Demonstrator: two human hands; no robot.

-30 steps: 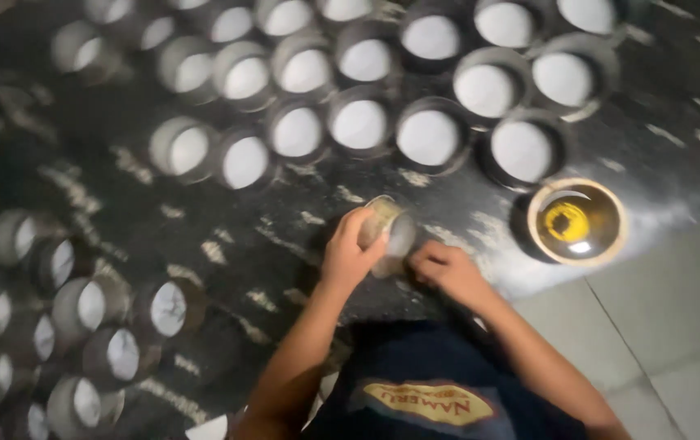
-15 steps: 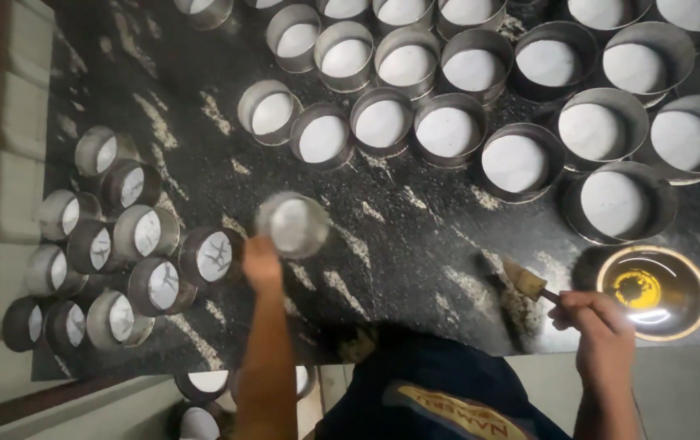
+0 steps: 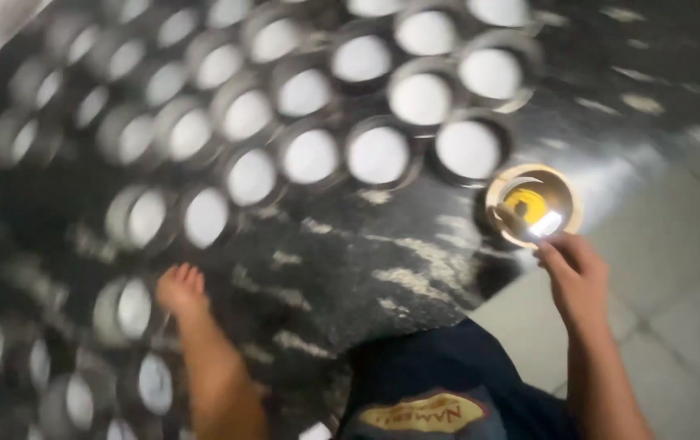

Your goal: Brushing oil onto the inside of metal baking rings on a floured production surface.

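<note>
The right hand is held at the near rim of the yellow-filled bowl, at the dark worktop's right edge; its grip state cannot be told. The left hand, fingers loosely together, is set beside a white-filled tin.

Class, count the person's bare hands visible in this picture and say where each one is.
2. The left hand reaches toward the round metal tins at lower left; the right hand is at the small metal bowl of yellow stuff on the right.

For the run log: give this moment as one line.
left hand: by round tins | right hand: brush in bowl | surface: dark
</note>
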